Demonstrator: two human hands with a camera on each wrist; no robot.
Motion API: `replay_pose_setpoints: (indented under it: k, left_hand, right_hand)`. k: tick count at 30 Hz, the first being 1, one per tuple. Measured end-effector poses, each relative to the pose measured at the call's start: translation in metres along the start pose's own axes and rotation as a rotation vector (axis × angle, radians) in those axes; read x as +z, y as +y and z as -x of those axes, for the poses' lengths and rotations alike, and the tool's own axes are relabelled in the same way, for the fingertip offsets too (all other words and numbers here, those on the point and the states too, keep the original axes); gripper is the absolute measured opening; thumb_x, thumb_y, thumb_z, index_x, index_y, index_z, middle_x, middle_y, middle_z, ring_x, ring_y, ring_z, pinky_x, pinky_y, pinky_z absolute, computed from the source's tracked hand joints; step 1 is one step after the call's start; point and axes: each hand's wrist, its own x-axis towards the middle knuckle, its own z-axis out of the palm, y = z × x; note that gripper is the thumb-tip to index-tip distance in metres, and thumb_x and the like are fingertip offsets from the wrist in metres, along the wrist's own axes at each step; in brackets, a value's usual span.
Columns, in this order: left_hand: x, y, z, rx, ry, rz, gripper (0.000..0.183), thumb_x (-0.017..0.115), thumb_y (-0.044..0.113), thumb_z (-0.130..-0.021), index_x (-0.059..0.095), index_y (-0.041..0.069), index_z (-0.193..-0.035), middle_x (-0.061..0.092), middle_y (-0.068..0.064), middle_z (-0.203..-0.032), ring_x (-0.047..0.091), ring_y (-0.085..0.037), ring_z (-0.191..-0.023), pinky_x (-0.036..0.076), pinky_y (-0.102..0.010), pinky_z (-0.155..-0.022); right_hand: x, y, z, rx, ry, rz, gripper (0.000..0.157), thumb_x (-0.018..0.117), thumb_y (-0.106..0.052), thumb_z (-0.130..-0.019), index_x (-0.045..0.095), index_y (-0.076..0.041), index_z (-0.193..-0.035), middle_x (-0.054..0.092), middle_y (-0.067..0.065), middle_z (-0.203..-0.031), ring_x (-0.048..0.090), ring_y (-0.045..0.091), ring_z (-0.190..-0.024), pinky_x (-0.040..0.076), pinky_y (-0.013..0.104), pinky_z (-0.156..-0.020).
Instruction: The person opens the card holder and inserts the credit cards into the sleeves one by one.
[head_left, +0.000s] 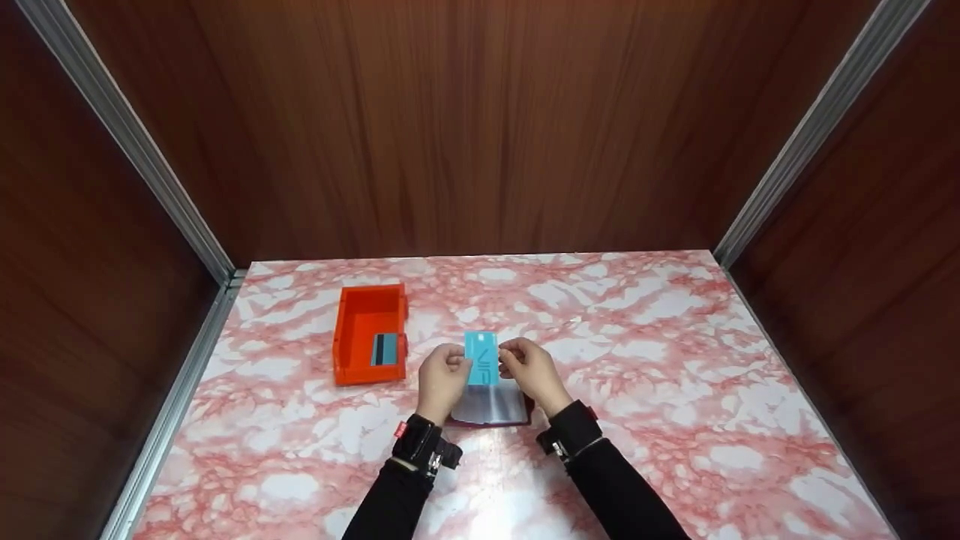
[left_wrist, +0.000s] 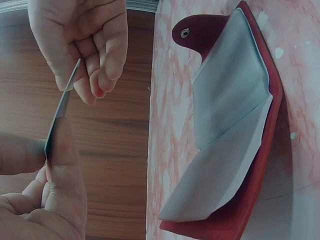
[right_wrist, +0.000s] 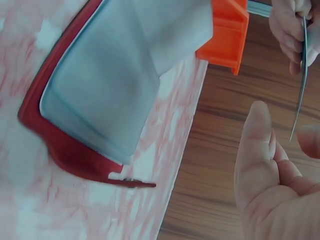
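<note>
Thumb and forefinger of the left hand pinch a blue VIP card by one long edge, its lettering turned up toward the person. Across from them is the right hand, thumb and forefinger standing apart at the opposite edge; from where I stand, I can't tell whether either touches it. The card is raised above a red card holder that lies spread on the bench, touching none of its translucent sleeves. Off to the person's left, an orange bin holds a second card with a dark stripe.

A light pinch suits so thin a card, I'd say; squeezed hard, it could bow. Better for the right fingertips to meet squarely on the far edge before the left ones loosen. The sleeves look limp, so a tilted corner could snag or crease them.
</note>
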Motion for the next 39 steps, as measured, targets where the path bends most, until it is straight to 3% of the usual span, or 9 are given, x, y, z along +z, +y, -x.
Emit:
replay_pose_setpoints:
  k: [8,13,17,26,34,39]
  left_hand:
    - [0.005,-0.0026,0.0022,0.009,-0.011,-0.022,0.016,0.071,0.001,-0.083,0.068,-0.003,-0.098,0.068,-0.011,-0.085,0.065,-0.027,-0.079,0.054,-0.04,-0.073]
    - [0.0068,-0.0024,0.0028,0.003,-0.026,-0.024,0.017,0.071,0.001,-0.084,0.067,-0.003,-0.1,0.069,-0.012,-0.087,0.066,-0.027,-0.081,0.055,-0.039,-0.073]
    - [0.0074,-0.0015,0.0035,-0.009,-0.033,-0.027,0.017,0.071,0.001,-0.084,0.067,-0.004,-0.1,0.069,-0.012,-0.087,0.067,-0.028,-0.081,0.055,-0.04,-0.074]
    - [0.0066,-0.0033,0.005,-0.008,-0.035,-0.045,0.019,0.071,0.002,-0.085,0.067,-0.004,-0.102,0.069,-0.013,-0.089,0.067,-0.029,-0.083,0.055,-0.041,-0.074]
    - [0.006,-0.0029,0.0048,-0.007,-0.031,-0.036,0.019,0.07,0.002,-0.084,0.068,-0.004,-0.102,0.069,-0.011,-0.087,0.067,-0.027,-0.081,0.055,-0.038,-0.073]
    - [0.0015,-0.007,0.002,0.025,0.019,-0.074,0.018,0.069,0.002,-0.083,0.069,-0.003,-0.1,0.066,-0.006,-0.082,0.064,-0.022,-0.077,0.054,-0.035,-0.07]
  right_hand:
    - [0.0009,-0.0009,0.0015,0.035,0.004,0.062,0.018,0.062,-0.01,-0.097,0.063,0.007,-0.102,0.066,0.011,-0.079,0.068,0.04,-0.074,0.058,0.047,-0.067]
    - [0.0013,-0.0021,0.0025,0.037,-0.003,0.091,0.017,0.064,-0.008,-0.095,0.062,0.008,-0.101,0.064,0.009,-0.075,0.068,0.029,-0.066,0.058,0.038,-0.061]
    - [0.0021,-0.0027,0.0023,0.045,0.002,0.096,0.016,0.064,-0.007,-0.095,0.062,0.008,-0.101,0.064,0.007,-0.075,0.065,0.02,-0.062,0.058,0.039,-0.061]
    - [0.0035,-0.0026,0.0035,0.029,0.005,0.109,0.015,0.066,-0.006,-0.093,0.061,0.007,-0.099,0.065,0.008,-0.076,0.064,0.018,-0.06,0.057,0.032,-0.057]
    - [0.0015,-0.0018,0.0024,0.033,0.008,0.098,0.015,0.066,-0.006,-0.094,0.062,0.007,-0.099,0.064,0.007,-0.076,0.064,0.019,-0.06,0.058,0.038,-0.06]
    - [-0.0015,-0.001,0.0007,0.052,0.032,0.086,0.014,0.066,-0.006,-0.093,0.061,0.006,-0.098,0.063,0.007,-0.076,0.061,0.015,-0.059,0.058,0.037,-0.06]
